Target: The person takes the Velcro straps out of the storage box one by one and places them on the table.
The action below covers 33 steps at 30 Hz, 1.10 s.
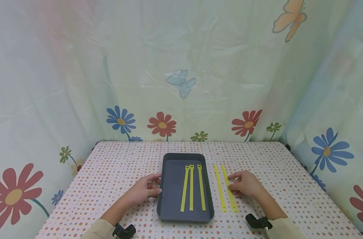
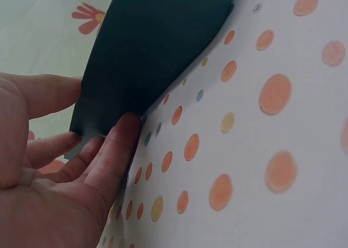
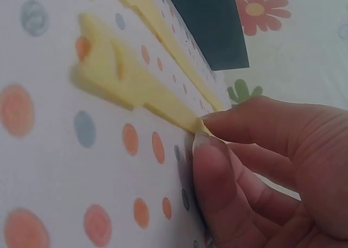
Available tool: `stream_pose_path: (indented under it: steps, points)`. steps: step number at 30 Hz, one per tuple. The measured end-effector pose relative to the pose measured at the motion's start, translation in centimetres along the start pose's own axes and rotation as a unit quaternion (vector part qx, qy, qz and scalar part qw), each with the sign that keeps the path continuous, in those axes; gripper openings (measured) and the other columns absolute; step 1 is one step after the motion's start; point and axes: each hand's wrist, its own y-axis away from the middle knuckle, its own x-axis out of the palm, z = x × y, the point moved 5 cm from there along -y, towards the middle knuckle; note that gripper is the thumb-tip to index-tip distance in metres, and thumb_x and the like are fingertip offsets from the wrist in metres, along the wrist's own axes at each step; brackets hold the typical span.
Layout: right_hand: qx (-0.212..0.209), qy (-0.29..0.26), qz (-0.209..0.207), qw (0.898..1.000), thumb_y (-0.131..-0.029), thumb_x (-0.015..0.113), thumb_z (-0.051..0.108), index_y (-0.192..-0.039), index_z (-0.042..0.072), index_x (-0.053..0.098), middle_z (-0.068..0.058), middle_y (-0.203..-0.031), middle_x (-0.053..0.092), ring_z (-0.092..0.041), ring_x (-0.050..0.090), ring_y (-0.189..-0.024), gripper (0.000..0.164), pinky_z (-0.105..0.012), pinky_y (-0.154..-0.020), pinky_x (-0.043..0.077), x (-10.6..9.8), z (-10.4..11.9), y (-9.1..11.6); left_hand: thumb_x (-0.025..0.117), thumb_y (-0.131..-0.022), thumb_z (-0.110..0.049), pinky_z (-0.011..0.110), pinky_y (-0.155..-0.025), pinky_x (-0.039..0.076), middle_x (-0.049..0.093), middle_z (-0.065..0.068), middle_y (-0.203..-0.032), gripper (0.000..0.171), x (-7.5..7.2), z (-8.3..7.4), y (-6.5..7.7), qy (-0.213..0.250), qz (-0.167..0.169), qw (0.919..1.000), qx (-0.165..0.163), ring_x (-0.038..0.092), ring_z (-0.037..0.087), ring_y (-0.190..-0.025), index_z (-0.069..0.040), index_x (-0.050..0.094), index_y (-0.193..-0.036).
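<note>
A dark grey rectangular tray (image 1: 170, 192) sits in the middle of the table. Three yellow cable straps (image 1: 191, 189) lie lengthwise in it, slotted heads towards the far end. My left hand (image 1: 144, 191) holds the tray at its left side, thumb and fingertips against the rim and outer wall. Right of the tray, two more yellow straps lie on the table, heads towards me. With thumb and forefinger, my right hand (image 1: 244, 184) pinches the outer strap (image 3: 163, 112) partway along its length. The inner strap (image 1: 219, 187) lies beside it, close to the tray.
A dotted cloth (image 1: 118, 162) covers the table. Behind and at both sides hangs a curtain (image 1: 199, 49) printed with flowers and butterflies. Each forearm wears a black wrist camera (image 1: 259, 221).
</note>
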Motion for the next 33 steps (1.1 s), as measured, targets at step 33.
stream_pose_path:
  steps: [33]
  points:
    - [-0.157,0.011,0.013,0.987,-0.085,0.082,0.011,-0.116,0.004,0.076,-0.002,-0.088,0.074,-0.014,0.066,-0.072,0.032,-0.029,-0.063,0.056,0.8,8.3,-0.8,0.071,-0.096,-0.011,0.029,-0.078,0.056,0.055,0.021,-0.138,0.068,0.0,0.0,0.1,0.003,-0.001,1.0,-0.006,0.066,0.016,-0.102,0.001,0.039,-0.155]
